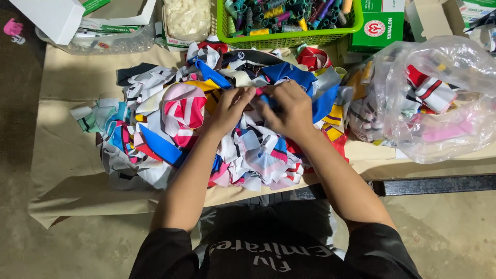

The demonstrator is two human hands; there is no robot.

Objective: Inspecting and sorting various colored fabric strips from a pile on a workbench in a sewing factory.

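Observation:
A big heap of coloured fabric scraps [170, 129] in white, blue, pink, red and yellow lies on a beige table [67, 155]. Both of my hands meet on top of the heap at its middle. My left hand [230, 109] pinches a small scrap with its fingertips. My right hand [289, 107] grips the same small blue and pink scrap [264, 97] from the other side. The scrap is mostly hidden under my fingers.
A clear plastic bag [439, 93] stuffed with more fabric pieces lies at the right. At the back stand a green basket [289, 37] of thread spools, a green and white carton [381, 25], a bag of white bits [187, 18] and white boxes [57, 18].

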